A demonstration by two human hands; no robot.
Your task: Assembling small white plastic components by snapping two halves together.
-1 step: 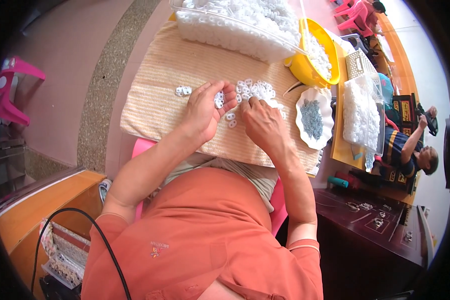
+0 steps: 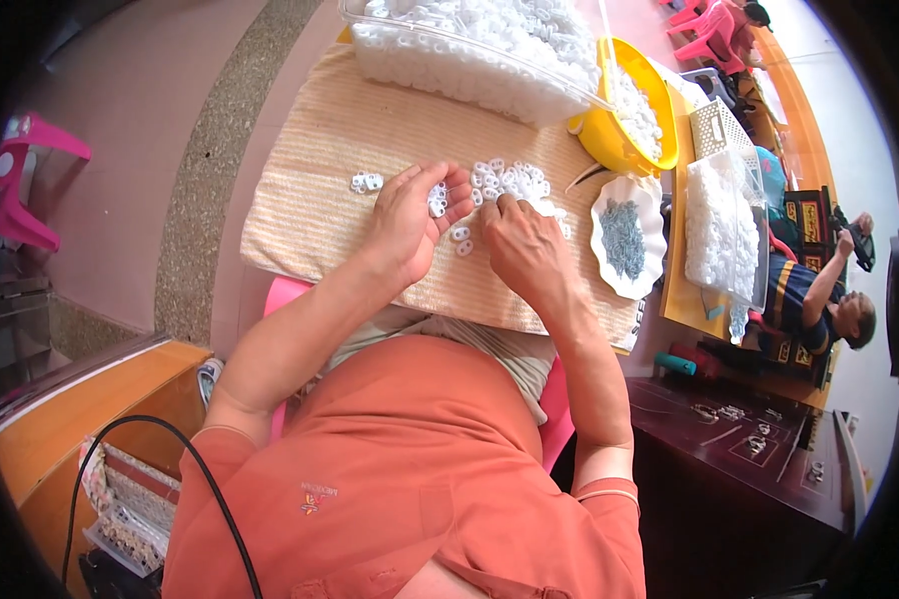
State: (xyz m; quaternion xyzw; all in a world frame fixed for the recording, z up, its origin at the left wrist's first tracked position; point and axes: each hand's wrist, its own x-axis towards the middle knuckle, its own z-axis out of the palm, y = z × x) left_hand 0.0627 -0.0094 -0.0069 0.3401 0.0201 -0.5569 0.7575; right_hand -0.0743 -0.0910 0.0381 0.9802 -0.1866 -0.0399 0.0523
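My left hand is cupped palm-up over a tan woven mat and holds several small white plastic pieces in its fingers. My right hand lies just beside it, fingertips curled down onto the edge of a loose pile of the same white pieces. Whether those fingers pinch a piece is hidden. Two stray pieces lie between the hands. A small cluster of pieces sits on the mat to the left of my left hand.
At the mat's far edge stand a clear tub heaped with white pieces and a yellow bowl. A white scalloped dish of small grey parts lies right of my right hand. Another person sits far right. A pink stool stands left.
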